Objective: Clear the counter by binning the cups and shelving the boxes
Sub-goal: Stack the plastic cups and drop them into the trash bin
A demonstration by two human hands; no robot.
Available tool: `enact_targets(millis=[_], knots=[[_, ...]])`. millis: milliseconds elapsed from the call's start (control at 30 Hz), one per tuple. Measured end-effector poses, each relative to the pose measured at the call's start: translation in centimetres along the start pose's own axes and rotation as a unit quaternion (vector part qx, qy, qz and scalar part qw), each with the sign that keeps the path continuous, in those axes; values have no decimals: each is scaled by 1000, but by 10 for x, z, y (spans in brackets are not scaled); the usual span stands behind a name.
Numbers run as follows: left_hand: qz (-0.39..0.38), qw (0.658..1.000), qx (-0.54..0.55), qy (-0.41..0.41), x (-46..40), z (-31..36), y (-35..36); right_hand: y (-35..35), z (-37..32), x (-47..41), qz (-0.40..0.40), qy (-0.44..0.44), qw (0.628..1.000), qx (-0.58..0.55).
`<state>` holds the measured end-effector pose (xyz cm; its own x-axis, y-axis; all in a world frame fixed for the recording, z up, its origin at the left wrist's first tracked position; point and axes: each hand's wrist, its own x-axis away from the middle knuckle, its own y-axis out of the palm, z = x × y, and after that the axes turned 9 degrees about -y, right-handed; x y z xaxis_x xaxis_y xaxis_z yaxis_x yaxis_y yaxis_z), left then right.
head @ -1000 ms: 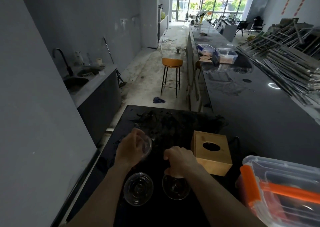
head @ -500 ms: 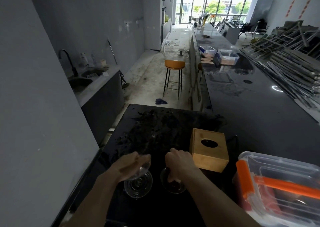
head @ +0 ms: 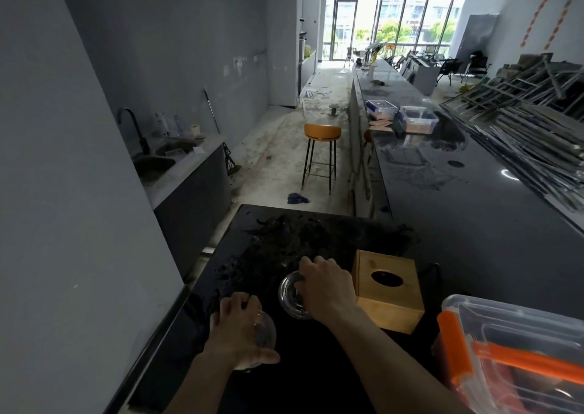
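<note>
A moment before, both hands were side by side over two clear cups near the front of the black shiny worktop (head: 316,382). Now they had split apart. The left hand (head: 235,334) had pulled back toward the person and to the left, and the right hand (head: 325,287) had gone forward, away from the person.

The left hand was wrapped around a clear plastic cup (head: 264,334), gripping it. The cup looked tipped onto its side, with its long way running left to right and its round end poking out past the fingers to the right. It was blurry there, so it may have been more than one cup pushed together.

The right hand was closed on the far edge of a second clear plastic cup (head: 292,296). That one stood upright on the worktop with its open mouth facing up, so its round rim showed as a ring.

Just to the right of the right hand sat a square wooden tissue box (head: 387,290) with a dark oval hole on top. Nearer the person, at the right edge, was a clear plastic storage box with orange clips (head: 512,360).
</note>
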<state>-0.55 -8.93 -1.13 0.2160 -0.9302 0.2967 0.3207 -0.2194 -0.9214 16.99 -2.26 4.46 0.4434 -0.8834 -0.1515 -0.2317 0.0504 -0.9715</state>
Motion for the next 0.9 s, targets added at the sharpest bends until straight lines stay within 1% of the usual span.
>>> enact_targets(millis=[133,200,267,333,400,500,567,633,733,833,867,900], knots=[[78,996,42,-10,-2,1,-2,-5,0,1,-9,10,999,-52],[127,984,125,-7,-5,2,-2,-8,-2,0,-20,18,997,-68],[163,956,243,-9,-8,3,-7,-12,-3,-2,-33,28,994,-97],[191,910,367,-8,-14,5,-16,-16,-6,-5,-47,38,989,-135],[207,871,446,5,-18,12,-27,-18,-11,-10,-54,37,984,-165],[205,829,520,13,-21,23,-39,-21,-23,-17,-40,44,979,-195],[172,806,567,-8,-27,27,-42,-21,-32,-22,-21,53,978,-202],[123,787,604,6,-27,27,-45,-20,-41,-26,-7,70,974,-214],[103,801,588,43,-27,19,-44,-18,-51,-34,-15,116,961,-249],[117,787,597,101,-27,9,-40,-15,-62,-42,-36,147,950,-273],[113,782,597,139,-27,7,-41,-14,-66,-44,-39,156,947,-278],[115,786,584,168,-28,5,-41,-12,-69,-47,-40,165,944,-284]])
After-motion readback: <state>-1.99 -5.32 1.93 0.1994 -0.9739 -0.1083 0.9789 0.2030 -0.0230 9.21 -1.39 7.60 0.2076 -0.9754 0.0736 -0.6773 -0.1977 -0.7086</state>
